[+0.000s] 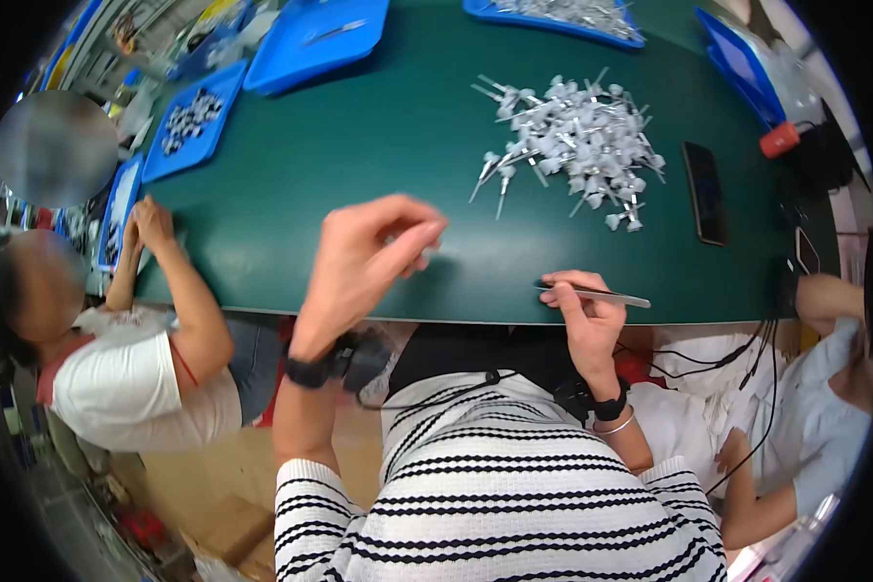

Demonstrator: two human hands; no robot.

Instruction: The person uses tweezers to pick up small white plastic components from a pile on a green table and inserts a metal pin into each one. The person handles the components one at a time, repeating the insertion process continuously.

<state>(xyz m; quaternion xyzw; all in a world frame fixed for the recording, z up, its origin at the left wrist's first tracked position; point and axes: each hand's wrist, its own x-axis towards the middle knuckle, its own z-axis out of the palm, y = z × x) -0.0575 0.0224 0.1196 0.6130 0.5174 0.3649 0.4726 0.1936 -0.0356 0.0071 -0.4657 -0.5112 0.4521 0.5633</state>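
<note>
My left hand [364, 254] is raised over the near edge of the green table, slightly smeared by motion. Its thumb and fingers are curled together in a pinch, and whatever they hold is too small to make out. In my right hand [592, 325], resting at the table's front edge, is a pair of metal tweezers [619, 296], gripped between thumb and fingers. Beyond both hands lies a loose pile of small whitish plastic parts with thin metal stems [582, 141].
A black phone [705, 194] lies right of the pile. Blue trays stand far left, one with metal tweezers or scissors [336, 32], another with dark small parts [192, 121]. A further blue tray [553, 27] holds whitish parts. Co-workers sit on both sides; cables hang at right.
</note>
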